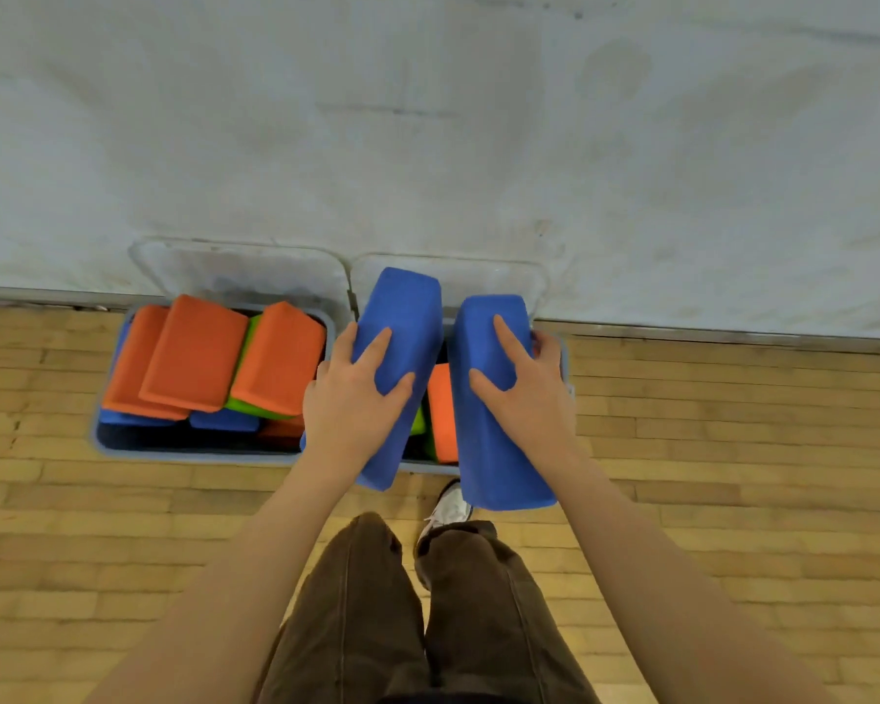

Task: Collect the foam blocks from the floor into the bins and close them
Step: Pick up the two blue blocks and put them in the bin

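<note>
Foam blocks are what both hands carry at this moment, one blue slab apiece, held above the right-hand bin. Nearest the camera come brown trousers (377,612) and a white shoe (450,508) on the wooden floor (732,475), the toe just short of the bin's front edge. Above them the left hand (349,398) clasps the left blue block (402,343) with thumb across its upper face and fingers wrapped round the outer side. The right hand (522,393) grips the right blue block (489,424) the same way, mirrored. Both slabs stand on edge, tilted, with their near ends hanging over the bin's front rim.

Between them the right bin (430,468) shows an orange block (443,414) and a sliver of green; how much room remains is hidden by the blue slabs. Just beside it the left bin (194,455) is heaped with orange, green and blue blocks that rise above its rim. Each bin's clear lid stands open against the pale wall (428,119) behind.

The step in hand looks like dropping this pair into the right bin. To do it well, I would turn each slab flat or slide it down on edge alongside the orange one, one at a time, so neither wedges across the opening. Pressing them below the rim matters, since the lid must later shut. The left bin's pile will probably need flattening too.
</note>
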`<state>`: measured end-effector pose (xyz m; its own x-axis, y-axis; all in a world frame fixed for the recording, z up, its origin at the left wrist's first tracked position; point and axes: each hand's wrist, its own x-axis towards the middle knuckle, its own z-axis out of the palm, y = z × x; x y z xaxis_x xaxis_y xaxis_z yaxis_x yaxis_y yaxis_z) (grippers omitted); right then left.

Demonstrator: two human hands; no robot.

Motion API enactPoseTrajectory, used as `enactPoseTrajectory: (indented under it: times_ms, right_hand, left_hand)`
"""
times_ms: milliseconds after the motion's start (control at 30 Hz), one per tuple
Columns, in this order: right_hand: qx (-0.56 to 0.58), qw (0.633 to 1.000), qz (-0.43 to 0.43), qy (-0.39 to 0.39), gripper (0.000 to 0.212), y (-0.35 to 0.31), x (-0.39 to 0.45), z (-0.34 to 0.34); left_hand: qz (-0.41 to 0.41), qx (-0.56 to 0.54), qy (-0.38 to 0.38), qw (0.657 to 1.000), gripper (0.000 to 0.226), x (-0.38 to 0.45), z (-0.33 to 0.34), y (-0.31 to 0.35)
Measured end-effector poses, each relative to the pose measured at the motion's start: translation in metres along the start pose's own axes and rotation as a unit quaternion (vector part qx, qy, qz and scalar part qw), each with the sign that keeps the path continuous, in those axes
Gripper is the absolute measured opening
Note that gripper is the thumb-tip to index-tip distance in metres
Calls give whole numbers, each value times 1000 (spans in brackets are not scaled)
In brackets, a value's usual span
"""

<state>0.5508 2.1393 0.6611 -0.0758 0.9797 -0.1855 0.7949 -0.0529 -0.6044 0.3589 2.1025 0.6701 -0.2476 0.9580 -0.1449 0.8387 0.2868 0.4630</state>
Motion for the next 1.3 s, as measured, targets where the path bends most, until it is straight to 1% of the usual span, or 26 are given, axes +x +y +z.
enactPoseTrajectory:
  times_ms: [233,400,467,633,733,833,900,967,1033,1100,1200,1233,1300]
  right_hand:
    - [9,1000,20,-7,68,-1,62,35]
    - [3,999,35,-2,66,17,87,92]
    - [5,999,40,14,66,26,96,120]
    - [43,997,31,57,67,70,113,184]
    - [51,997,4,63,65,102,129,214]
    - [45,993,-40,103,64,132,143,244]
    - [33,987,-81,132,64,149,150,258]
    - [41,983,-94,150,63,163,157,265]
    - [58,978,-111,166,62,175,163,270]
    - [60,972,-127,187,62,187,165,280]
    - [9,965,-144,220,64,198,164,300]
    - [-14,962,-140,232,64,199,163,304]
    - [-49,955,-129,263,61,200,160,306]
  left_hand:
    - [6,-10,-24,1000,58,80,26,-22]
    - [10,-25,-58,998,57,116,78,-62]
    - [5,-39,-71,997,57,126,104,-82]
    - [-34,-97,-56,993,58,142,171,-127]
    - [-63,-155,-43,985,59,153,217,-146]
    - [-89,-229,-11,969,60,159,258,-160]
    - [-80,-241,15,967,60,167,274,-167]
    - [-58,-241,20,968,60,179,283,-173]
    - [-24,-243,24,969,59,192,288,-178]
    - [16,-229,51,972,54,199,292,-178]
    - [55,-179,66,980,55,195,302,-172]
    - [63,-172,71,980,55,190,305,-171]
    - [81,-183,104,974,51,179,309,-172]
